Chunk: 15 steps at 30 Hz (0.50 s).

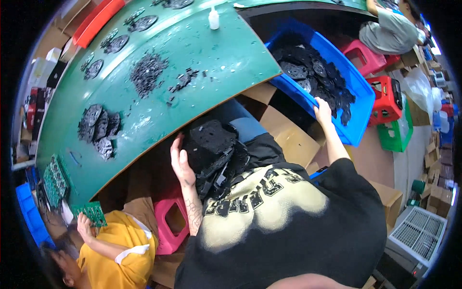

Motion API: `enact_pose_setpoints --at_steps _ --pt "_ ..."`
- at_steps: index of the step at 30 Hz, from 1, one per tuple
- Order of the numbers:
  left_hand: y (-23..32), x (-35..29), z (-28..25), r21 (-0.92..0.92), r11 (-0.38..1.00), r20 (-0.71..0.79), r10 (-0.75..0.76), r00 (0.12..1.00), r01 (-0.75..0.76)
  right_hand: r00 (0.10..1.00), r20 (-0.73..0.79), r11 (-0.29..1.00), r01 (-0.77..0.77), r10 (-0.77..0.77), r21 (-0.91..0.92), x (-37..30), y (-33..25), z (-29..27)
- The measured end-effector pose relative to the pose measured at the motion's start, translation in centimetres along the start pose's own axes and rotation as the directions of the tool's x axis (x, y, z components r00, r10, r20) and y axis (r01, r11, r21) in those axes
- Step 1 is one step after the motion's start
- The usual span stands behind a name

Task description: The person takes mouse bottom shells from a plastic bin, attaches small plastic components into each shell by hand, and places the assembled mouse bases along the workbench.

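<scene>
**Left palm pressing a lapful of black parts, right hand hooked on the blue bin**

Spread flat and open, the left hand [182, 163] is lying against the side of a heap of black plastic parts [214, 154] that is resting in the person's lap, just below the green table [202, 48] edge. Its fingers are splayed over the pile rather than closed around any one piece. At about two o'clock from the heap, the right hand [322, 111] is curling over the near rim of the blue bin [358, 127], fingers wrapped on the edge; whether the thumb is gripping underneath is hidden. More black parts are filling the bin.

The lower half of the heap is disappearing behind the black shirt [288, 226], so its full extent cannot be made out. At ten o'clock, loose black scraps [148, 72] and stacked round pieces [98, 125] are sitting on the table, with a small white bottle [213, 18] at twelve. At seven o'clock, a person in yellow [115, 255] is holding a green circuit board [91, 213]. Another person is sitting at one o'clock, cut off by the rim.
</scene>
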<state>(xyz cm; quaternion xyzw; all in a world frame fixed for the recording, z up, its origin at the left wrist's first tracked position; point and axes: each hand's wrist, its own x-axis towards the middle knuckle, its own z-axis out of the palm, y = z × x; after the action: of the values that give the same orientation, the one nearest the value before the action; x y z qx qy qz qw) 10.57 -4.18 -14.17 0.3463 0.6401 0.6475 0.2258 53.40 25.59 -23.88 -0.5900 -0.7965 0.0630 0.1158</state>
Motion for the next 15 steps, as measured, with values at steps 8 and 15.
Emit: enact_pose_setpoints --at_steps 8,15 --pt "-0.3 0.3 -0.5 0.266 0.962 -0.022 -0.052 0.998 0.056 0.993 -0.032 0.983 0.121 -0.117 0.138 -6.3 -3.4 0.7" --pt "5.5 3.6 1.4 0.458 0.873 0.019 -0.195 0.981 0.165 0.937 0.339 0.986 0.024 -0.08 0.167 -6.2 -4.1 -2.8"
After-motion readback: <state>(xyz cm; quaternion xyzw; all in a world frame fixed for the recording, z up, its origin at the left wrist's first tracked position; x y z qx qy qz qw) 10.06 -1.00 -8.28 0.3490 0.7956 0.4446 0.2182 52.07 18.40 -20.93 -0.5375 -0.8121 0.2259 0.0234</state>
